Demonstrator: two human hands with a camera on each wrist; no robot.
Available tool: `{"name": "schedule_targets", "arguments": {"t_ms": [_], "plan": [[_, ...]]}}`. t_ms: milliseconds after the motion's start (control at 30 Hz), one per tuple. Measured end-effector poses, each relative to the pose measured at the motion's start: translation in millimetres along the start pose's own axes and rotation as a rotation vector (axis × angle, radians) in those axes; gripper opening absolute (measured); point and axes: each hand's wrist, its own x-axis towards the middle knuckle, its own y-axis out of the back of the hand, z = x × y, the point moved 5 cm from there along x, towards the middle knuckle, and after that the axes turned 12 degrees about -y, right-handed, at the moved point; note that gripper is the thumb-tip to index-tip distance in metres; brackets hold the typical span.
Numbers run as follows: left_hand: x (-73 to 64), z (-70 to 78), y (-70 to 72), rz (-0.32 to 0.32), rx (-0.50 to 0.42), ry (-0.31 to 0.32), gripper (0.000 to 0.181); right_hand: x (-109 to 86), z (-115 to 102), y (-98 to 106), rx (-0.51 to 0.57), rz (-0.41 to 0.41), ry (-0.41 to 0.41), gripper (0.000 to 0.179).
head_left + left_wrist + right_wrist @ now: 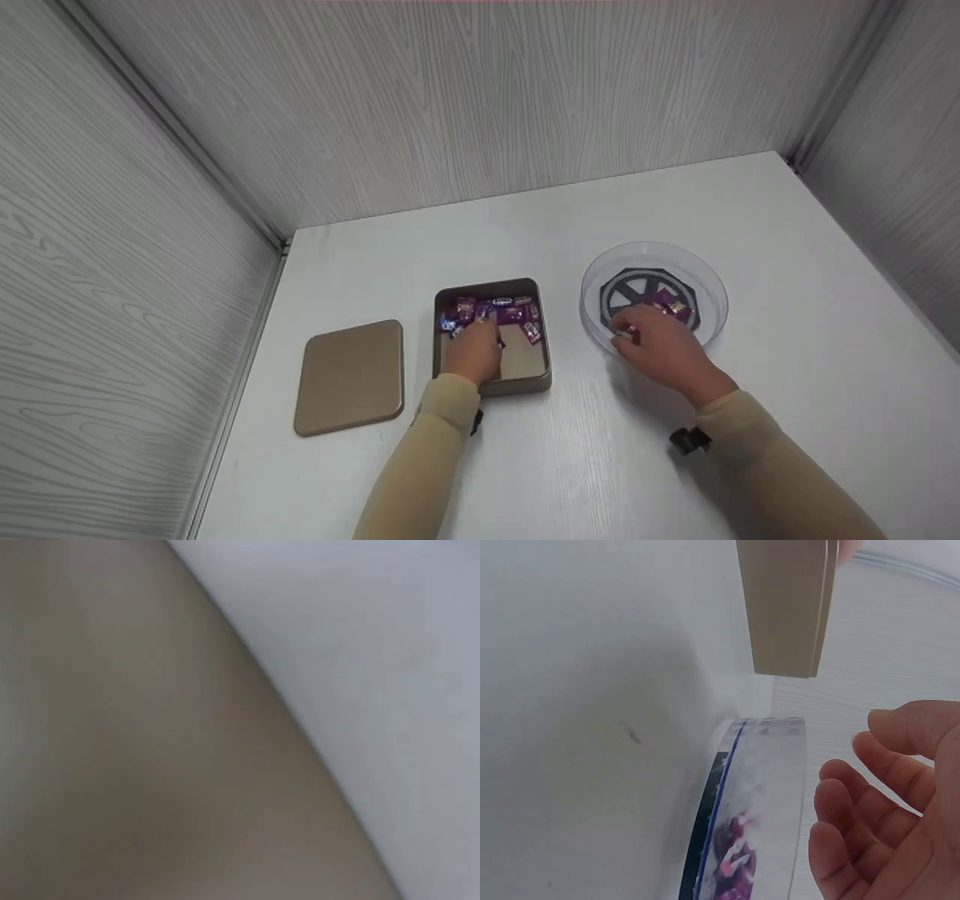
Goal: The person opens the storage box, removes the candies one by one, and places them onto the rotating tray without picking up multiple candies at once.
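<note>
My left hand [474,351] reaches into an open, gold-brown square tin [517,385] holding several wrapped candies [513,314] in purple, red and blue, mostly along its far side. A dark wrapper shows beside the fingers, but their tips are hidden, so a hold on it cannot be made out. My right hand [664,351] hovers at the near rim of a clear round dish [716,289]. Its fingers are loosely bent and hold nothing in the right wrist view. Purple candies [675,305] lie in the dish, over a dark wheel-like pattern.
A flat gold-brown lid [351,377] lies on the white table [570,457], left of the tin. Pale wood-grain panels [487,97] enclose the table at the back and both sides. Only a blurred brown surface [150,735] and a pale area fill the left wrist view.
</note>
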Motion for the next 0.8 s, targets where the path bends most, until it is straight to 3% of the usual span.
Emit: {"name": "schedule_targets", "arguments": {"t_ms": [233,533,700,800], "plan": [[-7.8,1.3,17.2,0.132,-0.156,0.029,0.006,-4.1,-15.7,1.3,0.058,0.019,0.029,0.018],[-36.5,37.6,42.6,0.331,-0.408,-0.102,0.011,-22.6,-52.0,-5.3,0.114,0.049,0.157,0.024],[-48.8,55.4,43.3,0.356,-0.574,-0.135,0.011,-30.1,-71.3,-9.1,0.164,0.096,0.25,0.032],[-52.3,62.2,39.8,0.351,-0.621,-0.152,0.011,-33.8,-78.7,-15.8,0.213,0.092,0.284,0.037]]}}
